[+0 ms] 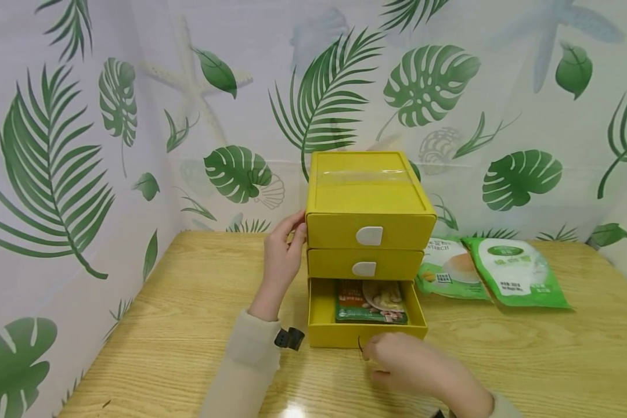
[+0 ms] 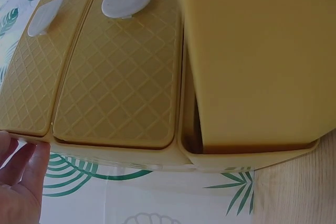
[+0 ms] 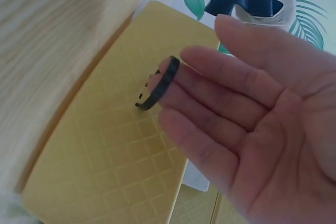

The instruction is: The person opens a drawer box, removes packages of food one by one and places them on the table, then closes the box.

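Observation:
A yellow drawer cabinet (image 1: 366, 197) stands on the wooden table. Its bottom drawer (image 1: 331, 335) is pulled out, and a green and red food packet (image 1: 372, 302) lies inside. My left hand (image 1: 284, 252) rests against the cabinet's upper left side, and the left wrist view shows its extended fingers (image 2: 34, 169) touching the edge. At the drawer's front is my right hand (image 1: 415, 363). In the right wrist view its fingertips are hooked behind a black loop handle (image 3: 164, 85), while the thumb stays apart. The two upper drawers, with white pulls (image 1: 370, 235), are closed.
Right of the cabinet lie two green and white bags (image 1: 522, 270), one labelled as starch; the nearer-to-cabinet one (image 1: 449, 268) is partly hidden behind it. A leaf-patterned curtain (image 1: 230, 116) hangs behind and along the left side of the table (image 1: 188, 325).

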{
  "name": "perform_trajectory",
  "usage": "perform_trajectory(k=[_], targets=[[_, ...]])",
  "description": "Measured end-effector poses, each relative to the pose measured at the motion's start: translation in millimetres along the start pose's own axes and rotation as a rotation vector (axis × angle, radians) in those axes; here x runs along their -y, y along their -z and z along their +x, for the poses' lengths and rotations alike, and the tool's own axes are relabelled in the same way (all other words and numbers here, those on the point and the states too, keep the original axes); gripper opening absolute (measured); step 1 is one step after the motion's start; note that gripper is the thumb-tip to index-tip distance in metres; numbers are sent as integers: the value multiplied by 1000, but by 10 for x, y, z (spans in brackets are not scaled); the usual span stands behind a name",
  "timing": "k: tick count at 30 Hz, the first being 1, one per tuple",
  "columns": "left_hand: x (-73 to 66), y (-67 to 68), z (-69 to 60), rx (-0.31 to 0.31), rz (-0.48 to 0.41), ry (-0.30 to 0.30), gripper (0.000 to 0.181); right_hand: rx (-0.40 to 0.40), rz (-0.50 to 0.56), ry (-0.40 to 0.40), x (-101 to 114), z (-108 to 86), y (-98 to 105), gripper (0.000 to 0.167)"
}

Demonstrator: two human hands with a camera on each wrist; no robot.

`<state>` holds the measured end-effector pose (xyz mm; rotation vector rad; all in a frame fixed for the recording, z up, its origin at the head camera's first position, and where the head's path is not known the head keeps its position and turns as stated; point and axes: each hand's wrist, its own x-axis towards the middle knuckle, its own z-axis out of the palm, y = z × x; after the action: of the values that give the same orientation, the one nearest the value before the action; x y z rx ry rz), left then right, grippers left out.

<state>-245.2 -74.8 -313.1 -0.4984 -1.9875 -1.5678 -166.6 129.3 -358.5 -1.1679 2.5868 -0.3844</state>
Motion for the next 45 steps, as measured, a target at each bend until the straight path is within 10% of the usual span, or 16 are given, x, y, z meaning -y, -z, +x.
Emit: perform_trajectory(k=[14, 27, 45], targets=[[1, 3, -1, -2, -8, -21, 26, 77, 111, 120, 77, -80, 0, 35], [10, 2, -1, -2, -10, -26, 26, 157, 90, -41, 207, -177, 10, 20], [-2, -9, 0, -1, -32, -16, 27, 184, 37, 78, 229, -217, 23, 26]])
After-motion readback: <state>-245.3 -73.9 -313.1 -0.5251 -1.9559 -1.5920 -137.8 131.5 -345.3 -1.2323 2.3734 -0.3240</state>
